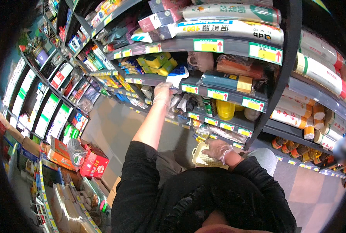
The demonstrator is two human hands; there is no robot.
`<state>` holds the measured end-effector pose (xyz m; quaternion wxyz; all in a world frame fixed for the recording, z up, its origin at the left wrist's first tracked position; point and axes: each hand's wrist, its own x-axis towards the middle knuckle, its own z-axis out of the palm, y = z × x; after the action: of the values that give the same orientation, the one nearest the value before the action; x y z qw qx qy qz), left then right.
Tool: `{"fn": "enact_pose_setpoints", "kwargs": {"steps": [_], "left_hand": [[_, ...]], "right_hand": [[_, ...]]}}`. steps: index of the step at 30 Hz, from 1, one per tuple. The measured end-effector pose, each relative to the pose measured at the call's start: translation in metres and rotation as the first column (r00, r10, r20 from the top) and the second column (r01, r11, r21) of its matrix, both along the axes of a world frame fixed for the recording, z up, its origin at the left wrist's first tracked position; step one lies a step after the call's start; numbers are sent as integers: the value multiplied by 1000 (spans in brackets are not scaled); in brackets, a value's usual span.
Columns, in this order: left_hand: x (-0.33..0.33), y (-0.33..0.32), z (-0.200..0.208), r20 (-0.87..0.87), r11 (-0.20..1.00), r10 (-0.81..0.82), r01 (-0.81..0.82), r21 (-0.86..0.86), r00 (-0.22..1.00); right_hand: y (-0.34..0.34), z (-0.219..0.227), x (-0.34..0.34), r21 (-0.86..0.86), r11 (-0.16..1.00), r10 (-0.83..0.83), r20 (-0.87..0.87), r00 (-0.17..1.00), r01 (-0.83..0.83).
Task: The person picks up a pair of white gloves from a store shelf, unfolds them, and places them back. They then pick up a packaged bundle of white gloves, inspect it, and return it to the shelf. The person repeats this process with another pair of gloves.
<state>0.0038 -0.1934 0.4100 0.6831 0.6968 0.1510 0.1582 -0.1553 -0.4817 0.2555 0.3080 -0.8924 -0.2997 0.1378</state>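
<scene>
My left hand [163,94], in a thin pale glove, reaches up to the front edge of a middle shelf. Its fingers are closed at the lower end of a blue-and-white packet [178,75], which leans over the shelf edge. Just behind that packet lie yellow-and-green packs of sponges [157,63]. Low in front of my body, my gloved right hand [218,150] grips the rim of a pale yellow plastic basket [201,156] with small holes. My forearm and sleeve hide part of the basket.
A dark shelf unit [258,97] with price tags holds rolls of wrap [231,30], yellow cups [225,110] and rolled bags. More wrapped rolls [324,73] fill the right shelves. A red box [94,162] stands at the left, beside the tiled floor [107,124].
</scene>
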Motion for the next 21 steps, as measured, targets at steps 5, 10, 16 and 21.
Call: {"fn": "enact_pose_setpoints", "kwargs": {"steps": [5,10,16,21], "left_hand": [[-43,4,27,367,874,-257,377,-307,894],[-116,-20,32,449,694,-349,549,-466,822],[-182,-15,-45,398,562,-396,561,-607,827],[-208,-37,-86,272,616,-537,591,-520,799]], "right_hand": [[-8,33,3,-21,999,-35,-219,975,31],[-10,-17,16,489,821,87,-617,782,294],[-15,37,-1,806,485,433,-560,707,341],[-13,32,-6,801,427,441,-589,677,419]]}}
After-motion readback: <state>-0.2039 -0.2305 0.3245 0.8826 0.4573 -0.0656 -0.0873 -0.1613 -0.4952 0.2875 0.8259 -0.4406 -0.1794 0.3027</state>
